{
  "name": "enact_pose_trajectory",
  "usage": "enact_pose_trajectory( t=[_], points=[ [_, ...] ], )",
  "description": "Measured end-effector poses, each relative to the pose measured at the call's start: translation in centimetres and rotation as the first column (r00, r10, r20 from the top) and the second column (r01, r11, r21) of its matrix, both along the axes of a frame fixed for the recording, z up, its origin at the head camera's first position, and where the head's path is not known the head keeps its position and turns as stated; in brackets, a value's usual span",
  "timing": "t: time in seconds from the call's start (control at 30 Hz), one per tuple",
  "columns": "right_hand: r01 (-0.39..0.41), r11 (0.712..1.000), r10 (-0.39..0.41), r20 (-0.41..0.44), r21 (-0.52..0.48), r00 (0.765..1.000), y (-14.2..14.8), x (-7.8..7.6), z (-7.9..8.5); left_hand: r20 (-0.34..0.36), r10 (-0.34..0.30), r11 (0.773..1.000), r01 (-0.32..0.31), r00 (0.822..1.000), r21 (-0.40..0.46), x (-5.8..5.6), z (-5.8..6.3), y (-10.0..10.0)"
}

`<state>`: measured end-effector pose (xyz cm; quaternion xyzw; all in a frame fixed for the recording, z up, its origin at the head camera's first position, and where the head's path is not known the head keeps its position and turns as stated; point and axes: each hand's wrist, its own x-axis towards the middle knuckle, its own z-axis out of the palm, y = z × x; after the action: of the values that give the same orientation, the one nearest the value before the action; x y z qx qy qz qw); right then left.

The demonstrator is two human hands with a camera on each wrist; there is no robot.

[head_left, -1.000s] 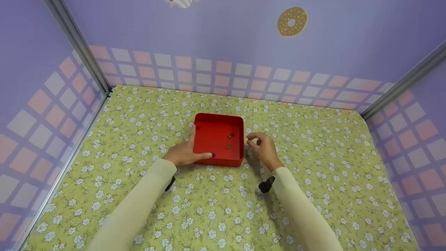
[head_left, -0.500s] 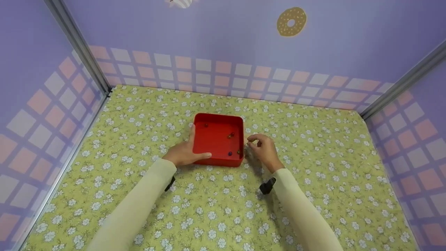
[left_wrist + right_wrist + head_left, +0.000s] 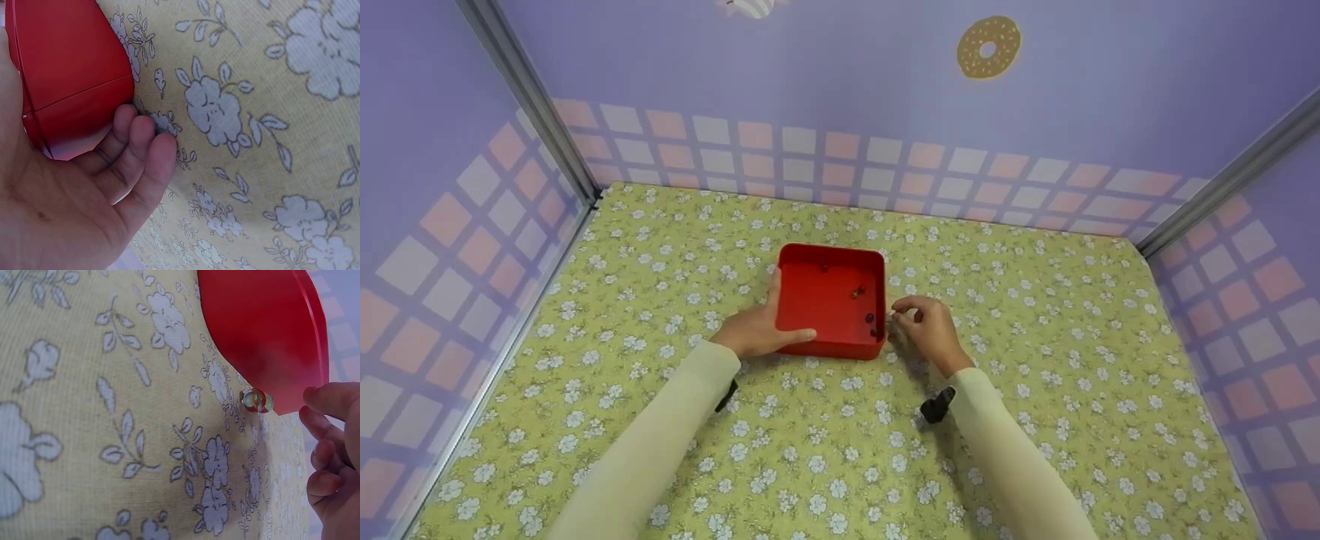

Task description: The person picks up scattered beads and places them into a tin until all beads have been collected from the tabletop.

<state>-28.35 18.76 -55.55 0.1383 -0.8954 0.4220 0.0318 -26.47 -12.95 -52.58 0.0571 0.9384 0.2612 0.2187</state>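
A square red box holds several small glass marbles; a dark marble lies near its right wall and a reddish marble toward the back. My left hand grips the front left corner, with its thumb over the front rim and its index finger along the left side. In the left wrist view, the other fingers curl beside the box wall. My right hand is just outside the right wall, fingers loosely bent, nothing visible between them. Close to its fingertips, a glass marble rests on the cloth against the box, another partly behind it.
A yellow floral cloth covers the table. Purple panels with a pink and white checked band enclose the back and both sides, with metal posts at the corners.
Inside the box, the dark marble has rolled right, a reddish one has moved right along the back, and another has shifted toward the front right. My right hand has moved slightly toward me.
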Motion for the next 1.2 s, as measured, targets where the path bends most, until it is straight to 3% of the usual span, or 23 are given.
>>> enact_pose_trajectory(
  t=[0.57, 0.87, 1.2],
  points=[
    [-0.018, 1.000, 0.019, 0.072, -0.009, 0.997, 0.3, 0.4, -0.7, -0.001, 0.011, 1.000, -0.011, 1.000, 0.015, 0.1, -0.1, 0.0],
    [-0.033, 0.998, 0.041, 0.163, -0.053, 0.986, 0.6, 0.5, -0.8, -0.019, -0.005, 1.000, 0.005, 1.000, 0.014, -0.1, -0.3, 0.0],
    [-0.076, 0.996, 0.083, 0.162, -0.048, 0.983, 1.1, 0.8, -1.3, -0.018, 0.005, 1.000, -0.005, 1.000, 0.015, -0.1, -0.3, 0.0]
  ],
)
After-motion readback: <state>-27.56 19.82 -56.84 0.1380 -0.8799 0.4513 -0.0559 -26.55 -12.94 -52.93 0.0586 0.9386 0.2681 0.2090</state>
